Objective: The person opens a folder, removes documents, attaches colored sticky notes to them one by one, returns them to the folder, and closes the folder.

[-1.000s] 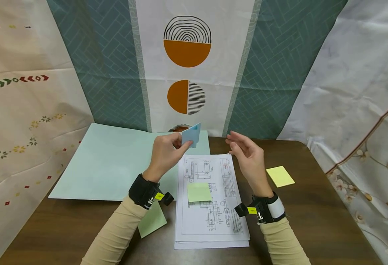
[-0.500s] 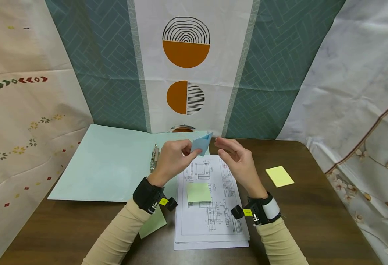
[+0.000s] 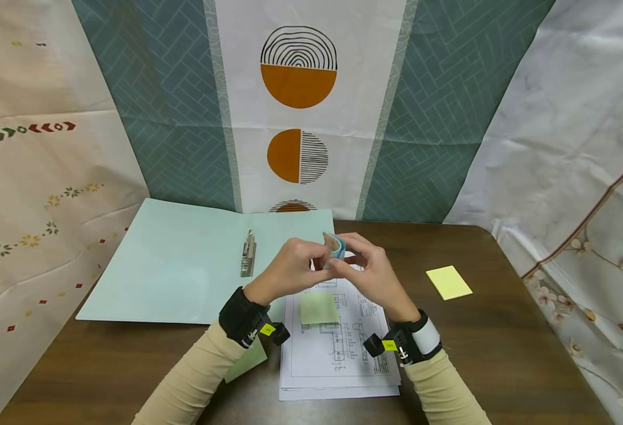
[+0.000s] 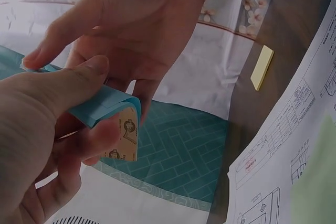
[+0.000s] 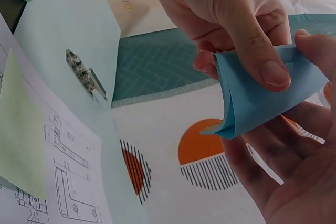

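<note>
Both hands are raised over the top of the printed drawings, on a small blue pad of sticky notes (image 3: pixel 336 245). My left hand (image 3: pixel 293 268) pinches the pad, its thumb lying across the blue face (image 5: pixel 239 106). My right hand (image 3: pixel 368 270) holds the other side, thumb on the edge and fingers behind. The pad is bent in a curve, and its brown printed backing (image 4: pixel 127 137) shows in the left wrist view. Below the hands, a pale green sticky note (image 3: pixel 319 308) lies on the stack of drawing sheets (image 3: pixel 338 375).
An open pale green folder (image 3: pixel 183 260) with a metal clip (image 3: pixel 248 254) spreads over the back left of the brown table (image 3: pixel 502 354). A yellow sticky pad (image 3: pixel 449 283) lies at right. Partly under the left wrist is a green pad (image 3: pixel 248 361). Patterned cloths hang around.
The left hand has carried the blue pad right and slightly down, uncovering the folder's clip. The right hand has moved left to meet it and now holds the pad, which has bent.
</note>
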Tool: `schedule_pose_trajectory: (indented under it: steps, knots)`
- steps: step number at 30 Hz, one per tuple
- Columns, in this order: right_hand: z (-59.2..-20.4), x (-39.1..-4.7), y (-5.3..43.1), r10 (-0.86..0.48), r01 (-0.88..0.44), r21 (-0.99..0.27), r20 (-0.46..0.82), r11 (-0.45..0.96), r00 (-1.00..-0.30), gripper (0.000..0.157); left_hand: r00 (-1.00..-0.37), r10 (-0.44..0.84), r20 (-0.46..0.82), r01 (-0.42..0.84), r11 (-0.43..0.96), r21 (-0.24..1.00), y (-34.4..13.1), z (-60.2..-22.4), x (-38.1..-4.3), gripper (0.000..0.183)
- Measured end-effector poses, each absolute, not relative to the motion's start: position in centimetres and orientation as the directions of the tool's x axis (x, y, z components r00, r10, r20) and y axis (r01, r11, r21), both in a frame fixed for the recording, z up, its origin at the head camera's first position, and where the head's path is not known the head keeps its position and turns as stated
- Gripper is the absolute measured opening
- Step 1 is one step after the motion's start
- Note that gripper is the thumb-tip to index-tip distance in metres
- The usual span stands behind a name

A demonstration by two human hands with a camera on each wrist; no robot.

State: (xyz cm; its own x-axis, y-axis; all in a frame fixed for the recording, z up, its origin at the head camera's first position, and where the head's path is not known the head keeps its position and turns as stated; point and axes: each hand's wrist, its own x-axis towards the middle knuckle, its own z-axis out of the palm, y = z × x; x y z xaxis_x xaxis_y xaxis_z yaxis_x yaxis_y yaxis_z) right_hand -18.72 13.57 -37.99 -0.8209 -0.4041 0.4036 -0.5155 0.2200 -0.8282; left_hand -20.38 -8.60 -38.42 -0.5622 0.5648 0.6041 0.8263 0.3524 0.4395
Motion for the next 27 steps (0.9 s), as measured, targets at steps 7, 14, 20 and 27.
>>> schedule_pose_trajectory:
  steps: [7, 14, 20, 27]
  knots:
    - [-38.1, -18.6, 13.4, -0.388, -0.509, -0.828, 0.4, 0.237, -0.83, 0.039, -0.559, 0.569, 0.603, 0.828, 0.358, 0.431, -8.5, -38.3, -20.3, 0.035]
    - [-38.0, -18.7, 13.6, -0.387, -0.53, -0.815, 0.422, 0.233, -0.82, 0.038, -0.56, 0.564, 0.606, 0.828, 0.362, 0.428, -8.4, -38.2, -20.4, 0.034]
    - [-37.8, -19.2, 15.0, -0.319, -0.53, -0.82, 0.453, 0.217, -0.832, 0.036, -0.575, 0.549, 0.607, 0.816, 0.333, 0.472, -9.0, -37.8, -20.6, 0.04]
    - [-37.3, -19.8, 16.6, -0.163, -0.52, -0.837, 0.496, 0.174, -0.853, 0.033, -0.61, 0.463, 0.643, 0.792, 0.379, 0.478, -10.3, -37.1, -20.7, 0.039]
